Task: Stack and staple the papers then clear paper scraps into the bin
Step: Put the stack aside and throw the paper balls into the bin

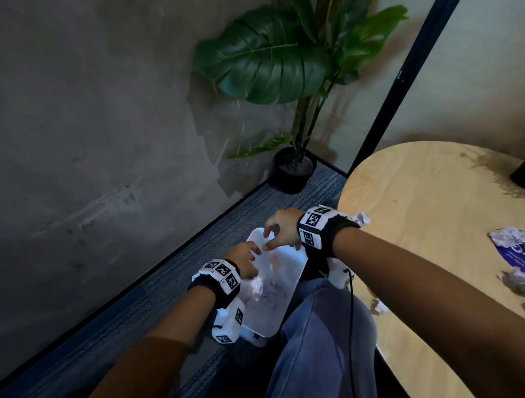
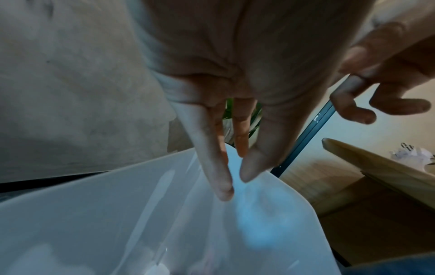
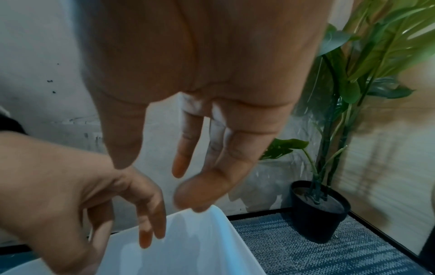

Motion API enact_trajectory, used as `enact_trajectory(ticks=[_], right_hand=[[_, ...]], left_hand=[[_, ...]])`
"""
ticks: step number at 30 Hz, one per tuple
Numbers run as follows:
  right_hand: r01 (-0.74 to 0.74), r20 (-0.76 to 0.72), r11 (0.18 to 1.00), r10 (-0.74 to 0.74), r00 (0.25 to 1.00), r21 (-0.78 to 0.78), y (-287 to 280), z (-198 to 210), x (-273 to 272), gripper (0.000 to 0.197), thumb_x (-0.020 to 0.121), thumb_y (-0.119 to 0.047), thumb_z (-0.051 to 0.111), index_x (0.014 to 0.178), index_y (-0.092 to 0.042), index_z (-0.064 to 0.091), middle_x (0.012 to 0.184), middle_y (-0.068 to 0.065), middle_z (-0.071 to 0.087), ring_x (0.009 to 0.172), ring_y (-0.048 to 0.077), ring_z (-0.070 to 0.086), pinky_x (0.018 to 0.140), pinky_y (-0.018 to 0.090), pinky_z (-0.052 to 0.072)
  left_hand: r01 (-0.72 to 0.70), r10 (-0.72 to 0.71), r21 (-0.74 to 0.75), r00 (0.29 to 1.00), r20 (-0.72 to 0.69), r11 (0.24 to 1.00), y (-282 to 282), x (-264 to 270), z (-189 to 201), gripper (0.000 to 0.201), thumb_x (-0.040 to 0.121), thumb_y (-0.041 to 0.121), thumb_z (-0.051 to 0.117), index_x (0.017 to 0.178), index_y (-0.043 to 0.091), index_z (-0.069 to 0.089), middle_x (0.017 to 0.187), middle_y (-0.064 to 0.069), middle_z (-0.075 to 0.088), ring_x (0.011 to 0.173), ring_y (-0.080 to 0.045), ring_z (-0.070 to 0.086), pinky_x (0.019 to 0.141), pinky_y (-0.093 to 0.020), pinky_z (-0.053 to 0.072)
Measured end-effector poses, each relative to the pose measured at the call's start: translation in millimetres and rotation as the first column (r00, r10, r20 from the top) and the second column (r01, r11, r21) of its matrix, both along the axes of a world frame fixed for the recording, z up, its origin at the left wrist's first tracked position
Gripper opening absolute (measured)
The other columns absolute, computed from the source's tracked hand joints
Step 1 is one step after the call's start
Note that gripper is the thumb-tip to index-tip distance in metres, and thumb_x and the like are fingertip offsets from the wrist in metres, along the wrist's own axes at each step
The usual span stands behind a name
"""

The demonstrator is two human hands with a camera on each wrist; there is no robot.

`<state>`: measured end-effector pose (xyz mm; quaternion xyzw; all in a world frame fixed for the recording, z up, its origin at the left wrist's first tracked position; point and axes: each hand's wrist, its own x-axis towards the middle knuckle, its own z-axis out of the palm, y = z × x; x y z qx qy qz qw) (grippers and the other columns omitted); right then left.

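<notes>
A white plastic bin [image 1: 293, 276] stands on the carpet between the wall and my knee, with crumpled paper scraps [image 1: 262, 290] lying inside. Both hands hover over its opening. My left hand [image 1: 246, 259] hangs above the bin [image 2: 117, 214] with straight, relaxed fingers [image 2: 212, 158] and nothing in it. My right hand [image 1: 279, 231] is over the far rim [image 3: 212, 232], fingers [image 3: 223, 148] spread downward and empty. More crumpled scraps [image 1: 521, 282] lie on the round wooden table [image 1: 429, 238] at the right, along with a crushed purple-printed sheet [image 1: 517, 248].
A grey wall runs along the left. A tall potted plant [image 1: 293, 167] stands in the corner beyond the bin, its black pot [image 3: 317, 210] on blue carpet. A small scrap [image 1: 380, 307] sits near the table's near edge. My jeans-clad leg [image 1: 324, 339] is beside the bin.
</notes>
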<state>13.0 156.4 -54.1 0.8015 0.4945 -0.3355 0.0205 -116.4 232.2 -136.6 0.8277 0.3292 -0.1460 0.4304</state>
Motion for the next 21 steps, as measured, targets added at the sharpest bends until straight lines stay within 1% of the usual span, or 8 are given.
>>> enact_trajectory(ticks=[3, 5, 8, 12, 14, 18, 20, 21], right_hand=[[0.029, 0.008, 0.999, -0.03, 1.0, 0.032, -5.4, 9.1, -2.3, 0.038, 0.084, -0.037, 0.065, 0.116, -0.017, 0.063, 0.106, 0.0, 0.064, 0.069, 0.023, 0.065, 0.04, 0.015, 0.047], [0.083, -0.024, 0.993, -0.081, 0.996, 0.082, -12.3, 18.1, -1.5, 0.031, 0.086, -0.031, 0.063, 0.112, -0.014, 0.066, 0.11, 0.001, 0.067, 0.078, 0.025, 0.068, 0.05, 0.019, 0.054], [0.131, -0.049, 0.977, -0.124, 0.991, 0.167, -30.3, 35.7, 3.5, 0.026, 0.089, -0.025, 0.059, 0.11, -0.013, 0.066, 0.106, 0.002, 0.067, 0.064, 0.012, 0.059, 0.041, 0.009, 0.046], [0.276, -0.116, 0.912, -0.252, 0.961, 0.303, -79.7, 54.3, 16.3, 0.02, 0.09, -0.025, 0.058, 0.105, -0.013, 0.066, 0.097, 0.004, 0.063, 0.056, 0.003, 0.053, 0.042, 0.013, 0.045], [0.341, -0.115, 0.863, -0.322, 0.94, 0.372, -112.7, 60.9, 23.1, 0.019, 0.091, -0.022, 0.057, 0.104, -0.012, 0.066, 0.098, 0.007, 0.066, 0.058, 0.003, 0.053, 0.048, 0.016, 0.047], [0.554, -0.168, 0.69, -0.545, 0.821, 0.466, -187.2, 61.6, 32.5, 0.015, 0.091, -0.02, 0.057, 0.102, -0.015, 0.065, 0.093, 0.006, 0.066, 0.068, 0.023, 0.06, 0.065, 0.037, 0.055], [0.627, -0.168, 0.613, -0.637, 0.752, 0.481, -223.7, 57.4, 35.4, 0.015, 0.089, -0.019, 0.057, 0.102, -0.017, 0.064, 0.091, 0.001, 0.064, 0.071, 0.022, 0.06, 0.07, 0.038, 0.055], [0.655, -0.156, 0.583, -0.678, 0.718, 0.48, -241.5, 56.0, 36.5, 0.016, 0.089, -0.019, 0.057, 0.104, -0.018, 0.064, 0.09, -0.001, 0.063, 0.072, 0.021, 0.059, 0.068, 0.034, 0.052]], left_hand=[[-0.019, 0.019, -0.019, 1.0, -0.003, 1.0, -2.6, -2.5, 3.4, 0.043, 0.078, -0.005, 0.061, 0.119, 0.009, 0.056, 0.104, -0.006, 0.052, 0.066, -0.015, 0.056, 0.053, -0.02, 0.049], [-0.035, 0.036, -0.02, 0.999, 0.024, 0.999, -5.4, -2.0, 7.2, 0.038, 0.079, -0.005, 0.058, 0.116, 0.006, 0.057, 0.101, -0.007, 0.051, 0.057, -0.014, 0.054, 0.056, -0.024, 0.051], [0.006, -0.009, 0.032, 0.994, 0.105, 0.999, -11.4, 2.8, 20.6, 0.033, 0.079, -0.003, 0.058, 0.111, 0.006, 0.06, 0.097, -0.006, 0.053, 0.066, -0.021, 0.055, 0.059, -0.029, 0.05], [0.078, -0.102, 0.105, 0.962, 0.255, 0.991, -27.4, 18.5, 46.7, 0.027, 0.08, 0.002, 0.059, 0.105, 0.01, 0.064, 0.093, 0.0, 0.059, 0.08, -0.019, 0.055, 0.072, -0.025, 0.046], [0.122, -0.162, 0.14, 0.934, 0.319, 0.983, -39.4, 31.0, 63.9, 0.024, 0.081, 0.003, 0.06, 0.103, 0.01, 0.065, 0.093, -0.002, 0.063, 0.088, -0.016, 0.058, 0.077, -0.024, 0.045], [0.235, -0.285, 0.166, 0.863, 0.418, 0.958, -73.9, 59.3, 104.0, 0.018, 0.083, 0.002, 0.06, 0.097, 0.013, 0.062, 0.09, -0.004, 0.061, 0.086, -0.016, 0.058, 0.077, -0.025, 0.045], [0.321, -0.374, 0.193, 0.822, 0.429, 0.927, -93.5, 72.6, 119.2, 0.017, 0.084, 0.002, 0.061, 0.097, 0.013, 0.062, 0.087, -0.003, 0.06, 0.078, -0.016, 0.056, 0.074, -0.028, 0.047], [0.372, -0.425, 0.207, 0.805, 0.413, 0.905, -102.8, 79.8, 123.9, 0.018, 0.084, 0.002, 0.062, 0.094, 0.017, 0.061, 0.085, -0.001, 0.059, 0.073, -0.015, 0.055, 0.073, -0.029, 0.048]])
